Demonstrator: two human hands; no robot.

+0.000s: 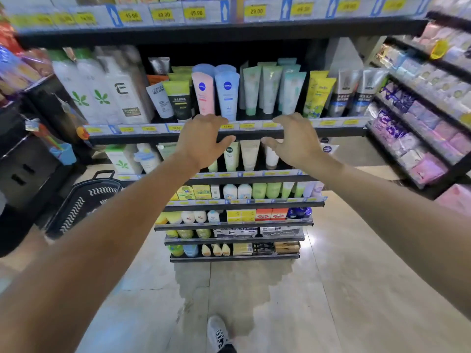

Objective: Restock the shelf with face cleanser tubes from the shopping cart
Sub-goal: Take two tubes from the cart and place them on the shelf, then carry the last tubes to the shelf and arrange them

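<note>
Face cleanser tubes stand in a row on the black shelf (331, 132) at chest height: a pink tube (203, 91), a blue tube (227, 94), green tubes (265, 89), a yellow tube (317, 96) and grey tubes (356, 94). My left hand (201, 141) hovers at the shelf's front edge just below the pink and blue tubes, fingers spread and empty. My right hand (295, 140) is at the same edge below the green tubes, also spread and empty. The black shopping cart basket (84, 202) stands on the floor at the lower left; its contents are hidden.
Tall white bottles (99, 90) fill the shelf's left end. Lower shelves (237, 202) hold lotions and boxed soaps. A side rack (418, 118) of purple and pink packs angles in at the right. Tiled floor (305, 289) and my shoe (216, 332) lie below.
</note>
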